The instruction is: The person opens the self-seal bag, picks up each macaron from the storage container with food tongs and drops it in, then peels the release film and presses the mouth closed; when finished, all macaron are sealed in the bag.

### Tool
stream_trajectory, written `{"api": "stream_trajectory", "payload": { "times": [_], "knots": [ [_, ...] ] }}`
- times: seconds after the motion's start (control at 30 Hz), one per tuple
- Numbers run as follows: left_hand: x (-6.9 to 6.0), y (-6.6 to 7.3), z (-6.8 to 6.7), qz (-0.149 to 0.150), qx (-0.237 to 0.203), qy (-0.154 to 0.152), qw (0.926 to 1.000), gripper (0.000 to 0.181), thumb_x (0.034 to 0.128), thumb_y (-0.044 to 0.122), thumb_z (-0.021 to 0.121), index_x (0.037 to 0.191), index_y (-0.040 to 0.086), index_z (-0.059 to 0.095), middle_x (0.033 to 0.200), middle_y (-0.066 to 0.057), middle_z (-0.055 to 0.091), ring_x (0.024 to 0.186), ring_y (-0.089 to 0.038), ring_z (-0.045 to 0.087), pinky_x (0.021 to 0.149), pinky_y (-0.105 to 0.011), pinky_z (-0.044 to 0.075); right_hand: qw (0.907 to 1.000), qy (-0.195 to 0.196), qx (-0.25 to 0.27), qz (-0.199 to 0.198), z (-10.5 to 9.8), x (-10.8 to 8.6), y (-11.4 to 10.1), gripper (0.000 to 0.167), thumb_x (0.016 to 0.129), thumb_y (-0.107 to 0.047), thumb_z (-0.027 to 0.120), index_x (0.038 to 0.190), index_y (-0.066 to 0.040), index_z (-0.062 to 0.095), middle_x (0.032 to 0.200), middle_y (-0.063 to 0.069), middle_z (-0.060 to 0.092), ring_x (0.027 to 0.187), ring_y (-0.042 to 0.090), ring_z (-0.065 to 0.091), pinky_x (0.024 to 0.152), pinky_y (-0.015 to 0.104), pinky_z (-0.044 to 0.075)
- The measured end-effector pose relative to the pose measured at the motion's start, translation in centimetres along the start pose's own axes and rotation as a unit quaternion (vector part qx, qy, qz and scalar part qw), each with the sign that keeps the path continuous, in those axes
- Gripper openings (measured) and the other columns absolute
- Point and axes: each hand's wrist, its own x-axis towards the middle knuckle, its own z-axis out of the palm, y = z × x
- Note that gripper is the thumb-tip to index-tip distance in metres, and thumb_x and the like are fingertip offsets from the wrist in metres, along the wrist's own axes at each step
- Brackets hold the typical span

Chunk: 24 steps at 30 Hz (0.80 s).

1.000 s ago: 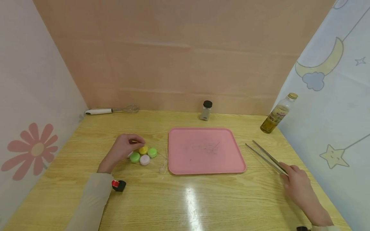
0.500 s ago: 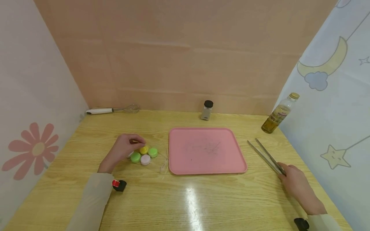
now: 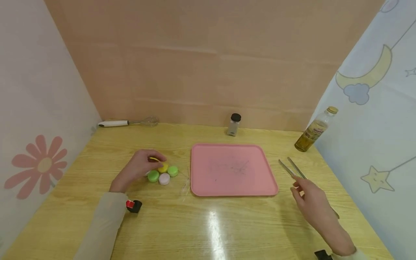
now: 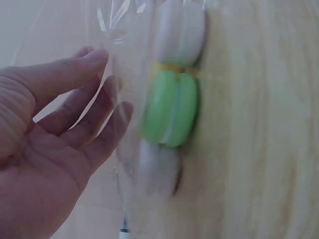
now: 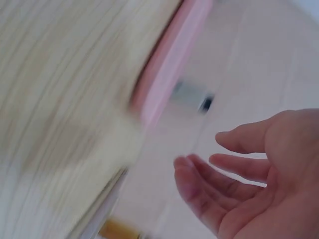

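Observation:
My left hand (image 3: 139,166) is over a cluster of macarons (image 3: 164,178), green, yellow and pale pink, at the left of the table. A clear plastic bag (image 4: 132,30) surrounds them. In the left wrist view, the left hand's thumb and a finger come together on its film, beside a green macaron (image 4: 172,107). My right hand (image 3: 313,202) hovers over the metal tongs (image 3: 287,168) at the right, with its fingers loosely bent and nothing between them. The hand hides the middle of the tongs. A pink tray (image 3: 234,169) lies between the hands.
Behind the tray stands a small black-capped jar (image 3: 234,124). An oil bottle (image 3: 315,130) is at the back right, near the wall. A whisk (image 3: 128,122) lies along the back left edge.
My right hand has let go of the tongs and moved left toward the tray; the tongs now lie on the table. The left hand has hardly moved.

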Motion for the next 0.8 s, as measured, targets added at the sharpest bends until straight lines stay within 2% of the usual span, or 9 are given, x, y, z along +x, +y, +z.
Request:
{"api": "stream_trajectory", "payload": {
  "times": [0.1, 0.2, 0.27, 0.33, 0.4, 0.53, 0.7, 0.8],
  "knots": [
    [0.0, 0.3, -0.3, 0.02, -0.003, -0.021, 0.9996, 0.026, 0.0946, 0.006, 0.071, 0.12, 0.001, 0.071, 0.127, -0.014, 0.065, 0.114, -0.036, 0.062, 0.091, -0.042, 0.054, 0.9991, -0.001, 0.03, -0.029, 0.9, 0.3, -3.3, 0.032, 0.091, 0.004, 0.07, 0.123, 0.004, 0.066, 0.088, 0.003, 0.069, 0.073, 0.014, 0.064, 0.057, 0.027, 0.052],
    [-0.1, 0.9, -0.5, 0.043, -0.002, -0.027, 0.9987, 0.028, 0.0947, 0.007, 0.071, 0.122, 0.004, 0.071, 0.132, -0.012, 0.063, 0.121, -0.037, 0.058, 0.098, -0.05, 0.05, 0.9946, -0.042, 0.09, -0.031, 2.1, 0.4, -6.4, 0.03, 0.093, 0.003, 0.07, 0.123, 0.0, 0.069, 0.091, 0.0, 0.071, 0.078, 0.007, 0.064, 0.061, 0.024, 0.053],
    [-0.1, 1.3, -0.5, 0.061, 0.004, -0.025, 0.9978, 0.027, 0.0957, 0.01, 0.071, 0.122, 0.006, 0.071, 0.132, -0.01, 0.063, 0.123, -0.037, 0.056, 0.099, -0.053, 0.048, 0.986, -0.084, 0.141, -0.031, 3.0, 0.3, -8.2, 0.029, 0.095, 0.0, 0.068, 0.124, -0.002, 0.068, 0.096, 0.001, 0.072, 0.081, 0.006, 0.065, 0.064, 0.024, 0.054],
    [0.0, 1.8, -0.4, 0.071, 0.018, -0.021, 0.9971, 0.025, 0.0972, 0.013, 0.07, 0.121, 0.008, 0.072, 0.13, -0.009, 0.064, 0.122, -0.036, 0.057, 0.098, -0.053, 0.049, 0.9696, -0.132, 0.204, -0.027, 3.9, 0.3, -10.0, 0.027, 0.098, -0.002, 0.066, 0.124, -0.001, 0.068, 0.099, 0.003, 0.072, 0.081, 0.008, 0.066, 0.067, 0.025, 0.055],
    [0.4, 2.2, -0.2, 0.079, 0.042, -0.021, 0.9958, 0.024, 0.0987, 0.017, 0.069, 0.12, 0.008, 0.072, 0.129, -0.009, 0.065, 0.118, -0.033, 0.059, 0.096, -0.052, 0.051, 0.9441, -0.175, 0.279, -0.022, 5.0, 0.3, -11.5, 0.026, 0.1, -0.006, 0.064, 0.124, 0.003, 0.066, 0.103, 0.008, 0.072, 0.083, 0.013, 0.068, 0.07, 0.027, 0.057],
    [1.6, 2.8, 0.5, 0.085, 0.089, -0.041, 0.9915, 0.024, 0.1011, 0.019, 0.065, 0.121, 0.008, 0.072, 0.127, -0.008, 0.065, 0.114, -0.03, 0.061, 0.095, -0.049, 0.05, 0.8786, -0.236, 0.414, 0.029, 7.4, 0.0, -14.7, 0.032, 0.101, -0.011, 0.064, 0.124, 0.01, 0.063, 0.104, 0.015, 0.072, 0.087, 0.023, 0.072, 0.075, 0.028, 0.058],
    [3.3, 2.9, 1.0, 0.111, 0.127, -0.078, 0.9826, 0.028, 0.1021, 0.015, 0.063, 0.126, 0.003, 0.068, 0.127, -0.01, 0.066, 0.121, -0.032, 0.057, 0.1, -0.053, 0.046, 0.8076, -0.257, 0.517, 0.119, 9.9, 0.1, -18.6, 0.035, 0.098, -0.01, 0.068, 0.121, 0.016, 0.062, 0.101, 0.018, 0.073, 0.091, 0.031, 0.073, 0.079, 0.033, 0.059],
    [3.9, 2.7, 1.2, 0.108, 0.133, -0.111, 0.9789, 0.034, 0.1033, 0.021, 0.062, 0.132, 0.003, 0.064, 0.134, -0.011, 0.062, 0.13, -0.034, 0.052, 0.105, -0.055, 0.041, 0.751, -0.266, 0.58, 0.169, 11.0, 0.5, -20.6, 0.034, 0.097, -0.006, 0.066, 0.119, 0.02, 0.06, 0.102, 0.023, 0.072, 0.096, 0.036, 0.072, 0.083, 0.039, 0.058]
  ]
}}
